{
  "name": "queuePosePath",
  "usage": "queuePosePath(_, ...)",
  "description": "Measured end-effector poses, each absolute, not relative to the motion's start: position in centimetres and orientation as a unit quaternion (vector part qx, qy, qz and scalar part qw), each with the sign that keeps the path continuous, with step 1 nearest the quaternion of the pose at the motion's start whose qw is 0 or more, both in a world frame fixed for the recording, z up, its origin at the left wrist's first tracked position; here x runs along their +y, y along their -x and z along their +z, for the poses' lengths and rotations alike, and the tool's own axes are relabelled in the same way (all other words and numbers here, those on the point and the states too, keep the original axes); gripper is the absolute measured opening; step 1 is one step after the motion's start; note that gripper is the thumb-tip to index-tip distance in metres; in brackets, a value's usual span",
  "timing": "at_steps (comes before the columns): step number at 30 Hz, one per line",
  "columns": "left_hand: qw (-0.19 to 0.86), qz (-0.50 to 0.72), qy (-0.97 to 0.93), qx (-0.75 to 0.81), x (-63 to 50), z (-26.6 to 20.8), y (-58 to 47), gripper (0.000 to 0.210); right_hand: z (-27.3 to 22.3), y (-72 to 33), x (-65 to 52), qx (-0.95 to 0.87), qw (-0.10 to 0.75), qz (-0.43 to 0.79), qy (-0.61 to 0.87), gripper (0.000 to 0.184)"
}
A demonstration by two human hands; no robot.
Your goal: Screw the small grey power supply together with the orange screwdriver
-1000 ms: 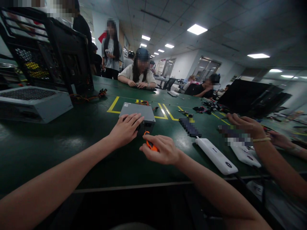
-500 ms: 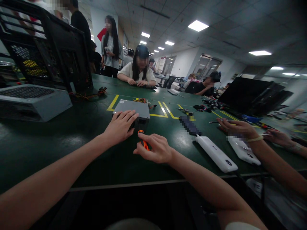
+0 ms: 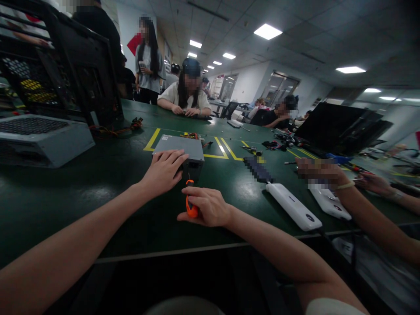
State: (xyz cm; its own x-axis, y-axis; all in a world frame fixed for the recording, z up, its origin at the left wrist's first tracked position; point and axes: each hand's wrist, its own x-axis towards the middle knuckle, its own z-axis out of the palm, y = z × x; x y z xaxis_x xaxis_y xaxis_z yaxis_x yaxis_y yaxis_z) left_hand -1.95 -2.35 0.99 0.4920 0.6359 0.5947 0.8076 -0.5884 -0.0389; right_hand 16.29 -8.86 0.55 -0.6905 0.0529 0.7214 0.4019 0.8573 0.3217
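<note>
A grey metal computer power supply [image 3: 183, 148] lies on the green table in front of me, a bundle of coloured wires at its far side. My left hand [image 3: 166, 171] grips its near left part, fingers over the top and thumb down by the near face. In my right hand [image 3: 210, 205] is a screwdriver [image 3: 192, 210] with an orange and black handle, fingers wrapped round it. Its thin shaft points at the power supply's near face. Whether the tip touches a screw is too small to tell.
To the left stand another power supply [image 3: 49, 140] and an open black computer case [image 3: 95, 74]. A phone [image 3: 257, 169] and a white power bank [image 3: 293, 205] lie right. A co-worker's hand [image 3: 320, 170] holds a tool beyond them. Another person sits across the table.
My right hand has drawn slightly back toward me and left with the screwdriver, and more of its handle and shaft shows. My left hand stays on the power supply.
</note>
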Motion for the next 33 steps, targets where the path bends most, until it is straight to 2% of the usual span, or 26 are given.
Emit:
queuePosePath(2, 0.161, -0.269, 0.850, -0.424, -2.4, 1.0, 1.9, 0.045, 0.5, -16.5, -8.9, -0.888, 0.392, -0.208, 0.123, 0.032)
queuePosePath(7, 0.164, -0.269, 0.850, -0.423, -2.4, 1.1, 2.0, 0.044, 1.3, -17.2, -9.4, -0.891, 0.324, -0.280, 0.147, 0.023)
queuePosePath(11, 0.157, -0.273, 0.848, -0.425, -2.2, 1.0, 2.0, 0.044, 1.6, -17.4, -9.0, -0.854, 0.382, -0.324, 0.144, 0.022)
queuePosePath(14, 0.154, -0.282, 0.845, -0.427, -2.1, 0.9, 2.0, 0.043, 1.3, -17.6, -8.7, -0.854, 0.393, -0.311, 0.141, 0.026)
queuePosePath(19, 0.155, -0.297, 0.843, -0.421, -1.9, 0.9, 2.0, 0.041, 0.4, -18.1, -8.7, -0.875, 0.348, -0.308, 0.132, 0.019)
queuePosePath(23, 0.164, -0.304, 0.839, -0.421, -1.5, 1.0, 1.9, 0.035, 0.0, -18.0, -8.7, -0.887, 0.308, -0.317, 0.135, 0.027)
queuePosePath(29, 0.151, -0.305, 0.831, -0.440, -1.3, 1.0, 1.6, 0.032, 0.5, -17.8, -8.3, -0.871, 0.369, -0.311, 0.091, 0.021)
queuePosePath(33, 0.153, -0.313, 0.824, -0.446, -1.4, 1.0, 1.4, 0.030, 0.4, -17.7, -8.5, -0.890, 0.350, -0.279, 0.086, 0.026)
